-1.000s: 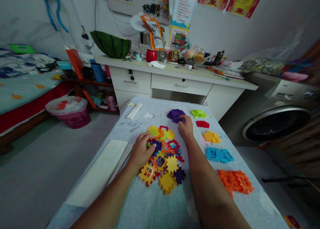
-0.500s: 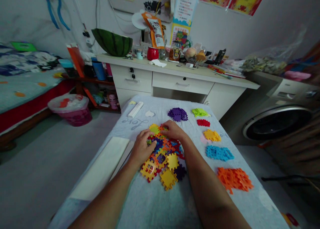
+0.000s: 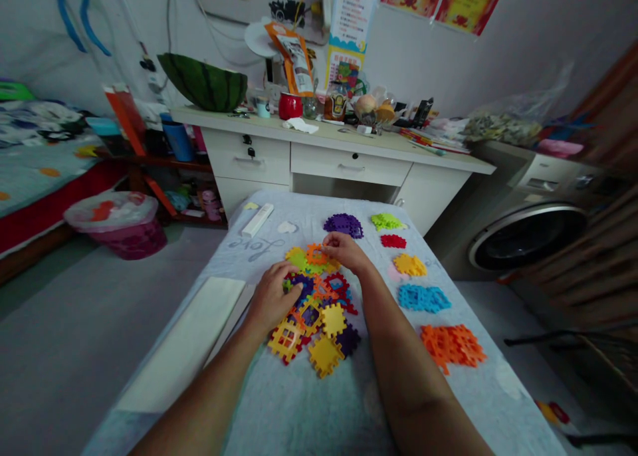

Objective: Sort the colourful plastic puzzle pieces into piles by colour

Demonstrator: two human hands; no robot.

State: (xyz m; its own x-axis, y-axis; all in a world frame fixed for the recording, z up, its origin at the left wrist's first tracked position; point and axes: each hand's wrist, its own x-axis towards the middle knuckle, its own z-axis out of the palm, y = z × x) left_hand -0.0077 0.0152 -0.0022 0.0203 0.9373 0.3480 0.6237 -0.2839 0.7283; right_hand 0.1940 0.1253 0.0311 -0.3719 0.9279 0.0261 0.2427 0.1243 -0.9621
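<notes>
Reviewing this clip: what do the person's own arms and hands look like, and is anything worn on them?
The left hand and right hand are ungloved. The left forearm and right forearm are bare, with no sleeve, watch, bracelet or marking visible. No ring shows either, though some fingers are partly hidden.

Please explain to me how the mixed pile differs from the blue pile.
The mixed pile shows several colours, while the blue pile is all blue. The mixed pile spreads over more of the table; the blue pile covers less. The left hand rests at the mixed pile, but neither hand touches the blue pile. Both consist of pieces with notched edges.
</notes>
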